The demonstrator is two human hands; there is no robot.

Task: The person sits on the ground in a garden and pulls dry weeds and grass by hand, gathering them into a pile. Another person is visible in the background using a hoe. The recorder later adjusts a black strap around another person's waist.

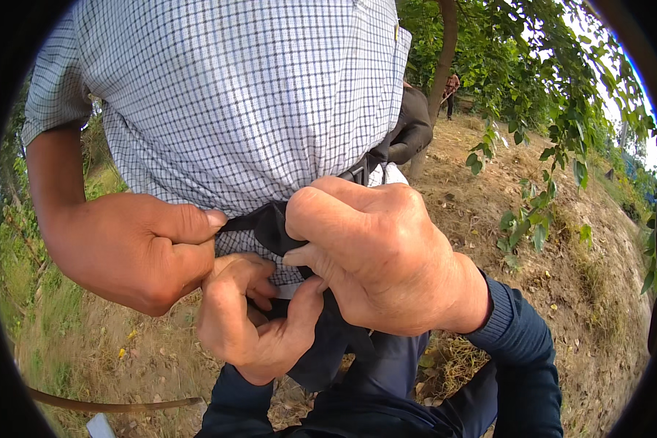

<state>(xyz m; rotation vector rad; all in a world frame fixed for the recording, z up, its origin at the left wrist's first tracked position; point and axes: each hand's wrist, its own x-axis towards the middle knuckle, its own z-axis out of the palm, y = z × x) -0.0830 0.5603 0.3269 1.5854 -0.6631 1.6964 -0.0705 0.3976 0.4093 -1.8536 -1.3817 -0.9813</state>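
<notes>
Another person in a checked short-sleeved shirt (235, 98) stands close in front of me, their bare hand (137, 246) pinching a black strap (241, 223) at the waist. My right hand (383, 252) grips bunched black fabric (274, 227) beside that strap. Just below, my left hand (257, 317) is curled with its thumb near my right fingertips; whether it holds part of the fabric is hidden. A black buckle (357, 174) shows on the waist strap behind my right knuckles. Dark cloth hangs beneath my hands.
Leafy branches (547, 164) hang at the right over a dry dirt slope (525, 295). A tree trunk (443, 60) rises behind. Someone in dark clothing (413, 120) bends nearby, and a distant person (450, 93) stands beyond. A wooden handle (126, 407) lies at lower left.
</notes>
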